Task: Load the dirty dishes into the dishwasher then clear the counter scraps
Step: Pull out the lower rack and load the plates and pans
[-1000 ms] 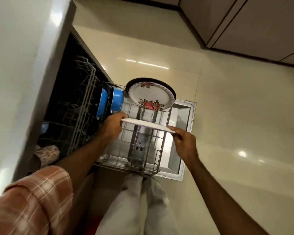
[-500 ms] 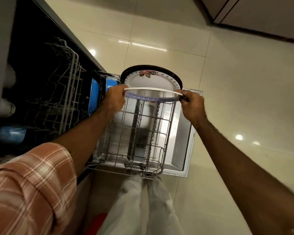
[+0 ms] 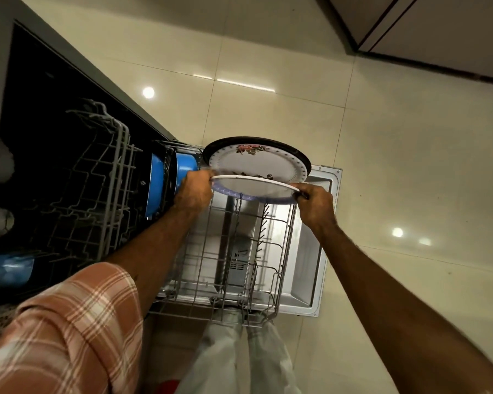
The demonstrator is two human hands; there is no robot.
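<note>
Glossy cream floor tiles (image 3: 382, 155), dark-edged cabinet fronts (image 3: 444, 27) at top right, grey countertop edge (image 3: 0, 29)

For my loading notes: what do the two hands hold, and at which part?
Both hold one white plate by its rim: left hand at one edge, right hand at the opposite.

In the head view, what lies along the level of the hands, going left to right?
Upper rack → blue pots → left hand → held plate → right hand → floor tiles.

head view, steeply down, close over rack (image 3: 234, 263)
</note>
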